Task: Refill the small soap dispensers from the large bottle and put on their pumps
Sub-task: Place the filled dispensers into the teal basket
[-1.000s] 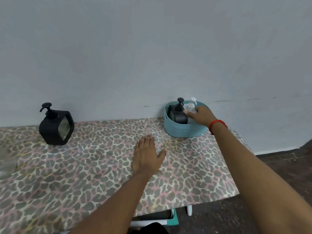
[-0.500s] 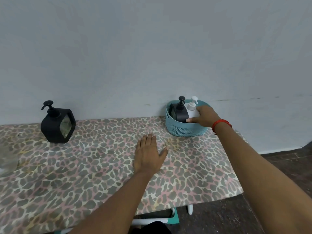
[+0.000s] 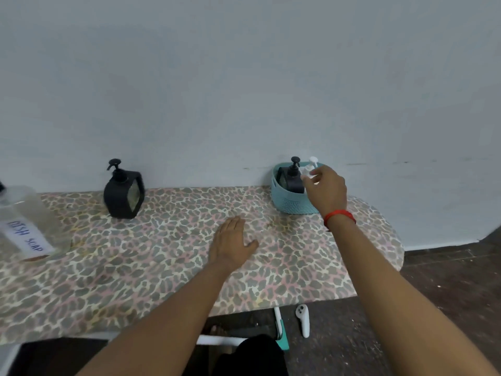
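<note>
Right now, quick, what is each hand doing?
Left hand: open, flat on the table.
Right hand: curled at the white dispenser; grip cannot be told.

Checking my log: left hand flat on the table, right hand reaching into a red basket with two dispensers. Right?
No: the head view shows the basket teal, not red; left hand flat on the table, right hand reaching into it, yes.

My right hand (image 3: 326,189) is covering most of the white dispenser (image 3: 308,169) in the basket (image 3: 291,204), hiding whether my fingers (image 3: 307,181) are pinching it. The left edge is cutting off the large bottle (image 3: 24,221).
</note>
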